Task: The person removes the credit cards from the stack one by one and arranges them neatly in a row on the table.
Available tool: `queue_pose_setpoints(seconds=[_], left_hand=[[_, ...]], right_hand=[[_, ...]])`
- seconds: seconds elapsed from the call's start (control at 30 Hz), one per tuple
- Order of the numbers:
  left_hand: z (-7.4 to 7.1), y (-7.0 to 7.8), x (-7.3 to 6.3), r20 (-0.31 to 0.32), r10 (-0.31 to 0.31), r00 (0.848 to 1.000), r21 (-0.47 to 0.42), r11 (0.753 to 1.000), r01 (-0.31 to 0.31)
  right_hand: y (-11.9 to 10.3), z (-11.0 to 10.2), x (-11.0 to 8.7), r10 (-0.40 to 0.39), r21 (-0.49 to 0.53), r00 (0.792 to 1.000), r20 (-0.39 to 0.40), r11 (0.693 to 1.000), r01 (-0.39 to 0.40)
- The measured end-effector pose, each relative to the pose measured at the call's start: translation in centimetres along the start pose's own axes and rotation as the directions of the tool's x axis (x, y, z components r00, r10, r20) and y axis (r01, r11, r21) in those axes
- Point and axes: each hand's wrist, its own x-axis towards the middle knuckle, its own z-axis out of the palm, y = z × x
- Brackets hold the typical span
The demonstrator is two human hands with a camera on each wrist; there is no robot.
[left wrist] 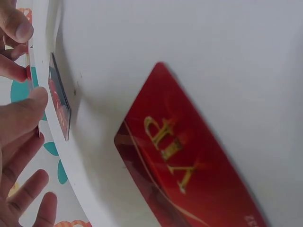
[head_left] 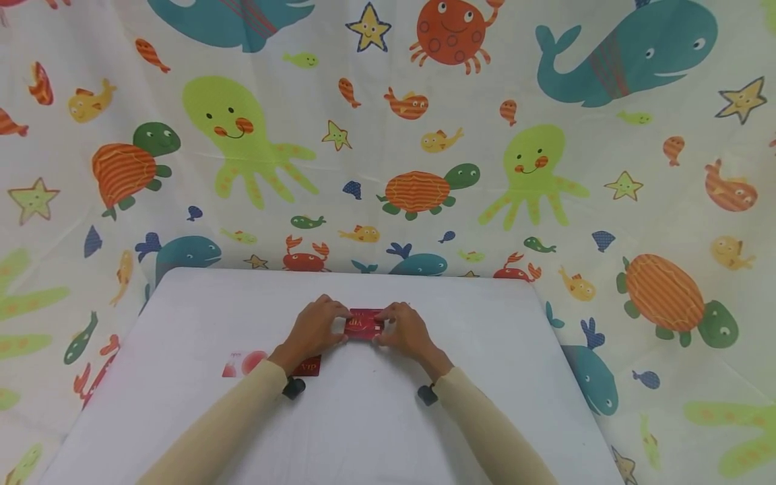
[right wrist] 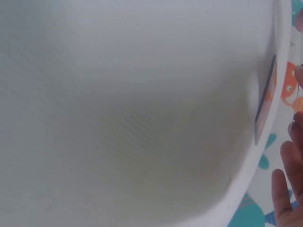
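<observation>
In the head view, a red VIP card [head_left: 364,323] with gold lettering is held up near the middle of the table. My left hand [head_left: 316,328] pinches its left end between thumb and fingers, while my right hand [head_left: 409,331] pinches the right end. Another red VIP card [left wrist: 184,156] lies large in the left wrist view, partly hidden by my left wrist in the head view. Beyond it, a further card [left wrist: 59,101] rests on the table below the hands; the right wrist view shows that card [right wrist: 266,101] nearly edge-on.
A pale pink and white card [head_left: 238,364] lies left of the second VIP card, partly behind my left sleeve. The white-covered table [head_left: 376,431] ends at a patterned curtain [head_left: 376,162] with sea animals. A dark wrist camera [head_left: 427,395] sits under my right cuff.
</observation>
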Motion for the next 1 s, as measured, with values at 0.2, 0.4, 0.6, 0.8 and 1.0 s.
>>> queue_pose_setpoints(seconds=[0.2,0.4,0.6,0.8,1.0], left_hand=[[-0.3,0.1,-0.6,-0.014,0.027,1.000,-0.007,1.000,-0.027],[-0.5,0.3,-1.0,-0.015,0.033,0.999,-0.025,0.999,-0.034],[-0.9,0.4,-1.7,-0.005,0.029,1.000,-0.045,0.999,-0.030],[-1.0,0.3,-2.4,-0.002,0.008,1.000,-0.078,0.997,-0.008],[-1.3,0.1,-3.1,-0.012,0.006,1.000,-0.079,0.997,-0.007]], right_hand=[[-0.3,0.0,-0.6,-0.006,-0.014,1.000,-0.008,1.000,0.006],[-0.6,-0.1,-1.1,-0.013,-0.019,1.000,-0.011,1.000,0.013],[-0.8,-0.1,-1.6,-0.005,-0.019,1.000,0.009,1.000,0.005],[-1.1,0.0,-2.0,-0.005,-0.008,1.000,0.021,1.000,0.005],[-1.5,0.2,-2.4,-0.033,0.002,0.999,0.016,0.999,0.033]])
